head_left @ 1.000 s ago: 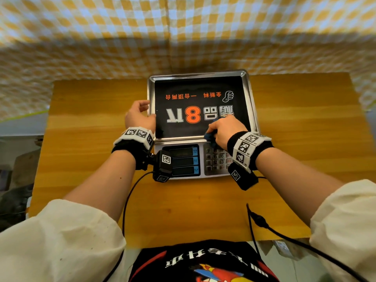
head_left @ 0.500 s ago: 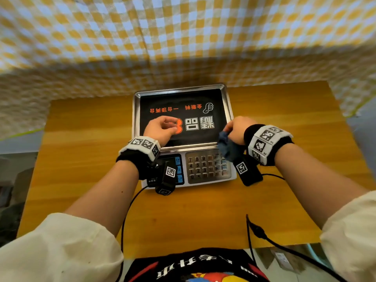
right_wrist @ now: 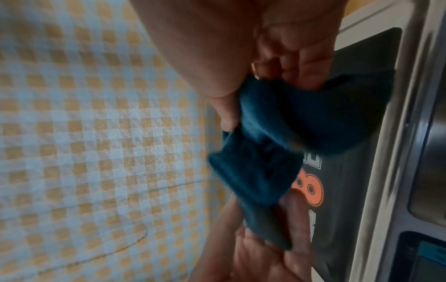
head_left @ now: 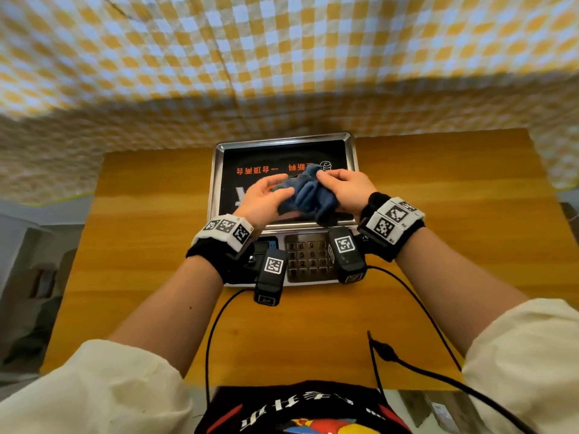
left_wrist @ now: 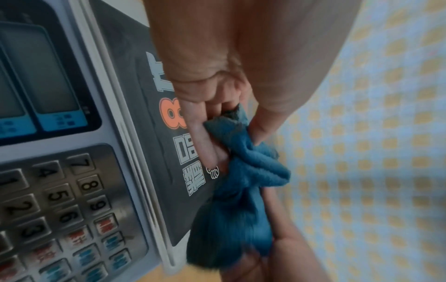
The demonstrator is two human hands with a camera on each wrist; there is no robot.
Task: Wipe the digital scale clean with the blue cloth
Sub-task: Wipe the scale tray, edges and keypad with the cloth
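Note:
The digital scale (head_left: pixel 225 170) stands at the table's far middle, with a steel pan, a black printed mat (left_wrist: pixel 154 133) (right_wrist: pixel 350 181), and a keypad (head_left: pixel 308 255) (left_wrist: pixel 60 209) at its near side. A crumpled blue cloth (head_left: pixel 305 192) (left_wrist: pixel 241 190) (right_wrist: pixel 277 143) is held above the mat between both hands. My left hand (head_left: pixel 266 195) (left_wrist: pixel 217 118) pinches its left end between thumb and fingers. My right hand (head_left: pixel 341 186) (right_wrist: pixel 277 76) grips its right end with curled fingers. The middle of the mat is hidden under the hands.
The wooden table (head_left: pixel 438 214) ends just beyond the scale at a yellow-and-white checked curtain (head_left: pixel 282 73). Black cables (head_left: pixel 413 364) trail from the wrist cameras across the near table. Bare wood lies left and right of the scale.
My right hand lifted the cloth off the keypad side and carried it over the mat. My left hand left the scale's edge and took hold of the cloth's other end.

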